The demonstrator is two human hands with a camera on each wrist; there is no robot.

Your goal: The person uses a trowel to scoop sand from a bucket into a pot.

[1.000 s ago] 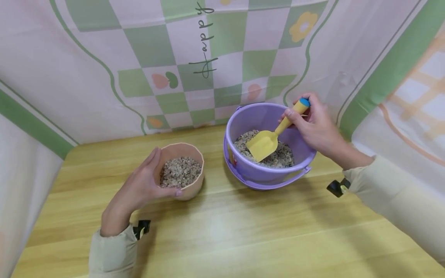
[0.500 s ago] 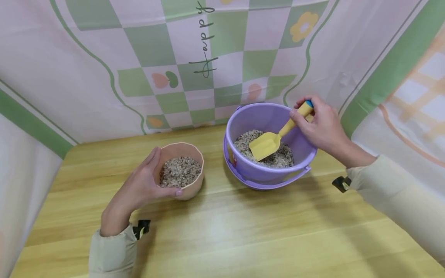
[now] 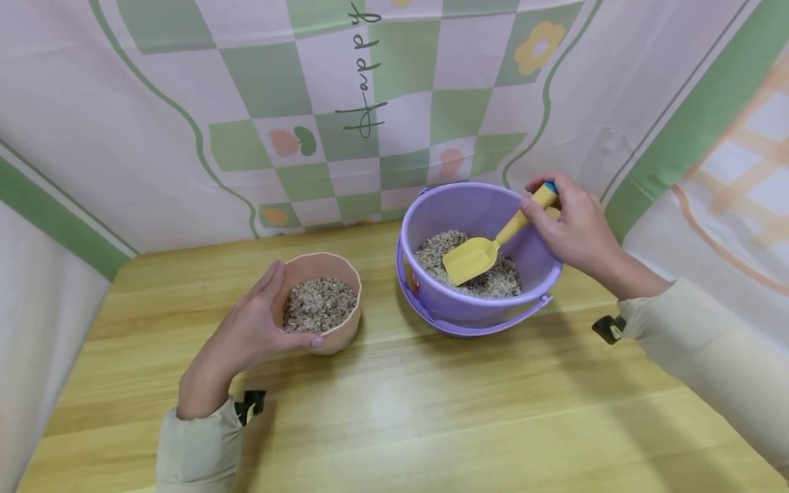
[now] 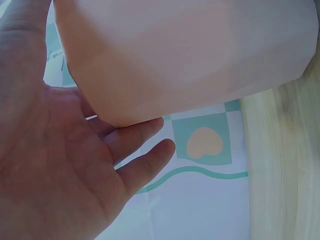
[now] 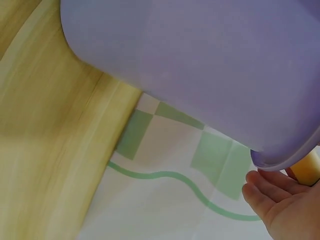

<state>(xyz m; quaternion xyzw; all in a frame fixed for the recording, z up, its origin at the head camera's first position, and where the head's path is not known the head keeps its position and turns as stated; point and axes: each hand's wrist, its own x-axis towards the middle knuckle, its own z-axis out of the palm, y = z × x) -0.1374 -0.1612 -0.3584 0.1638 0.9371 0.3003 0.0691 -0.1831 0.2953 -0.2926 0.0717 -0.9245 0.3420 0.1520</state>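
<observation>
My left hand [image 3: 253, 325] holds a peach faceted bowl [image 3: 335, 339] by its left side, thumb at the near rim and fingers round the back. Grey-brown gravel [image 3: 320, 305] fills much of the bowl. In the left wrist view, fingertips lie against the wall of the bowl [image 4: 190, 55]. My right hand [image 3: 576, 222] grips a yellow toy shovel [image 3: 471, 260] by its blue-tipped handle, over the right rim of a purple bucket [image 3: 474, 311]. The shovel's blade rests on similar gravel [image 3: 440, 246] inside. The right wrist view shows the bucket's outer wall [image 5: 190, 60] and part of the handle [image 5: 306, 167].
Bowl and bucket stand side by side on a wood-grain table [image 3: 394, 418], near its back edge. A green-and-white checked cloth [image 3: 370, 103] hangs behind. The bucket's purple carrying handle [image 3: 487, 330] hangs down at its front.
My right hand and the shovel have shifted slightly right and down, the blade staying in the bucket. The left hand and bowl keep their place.
</observation>
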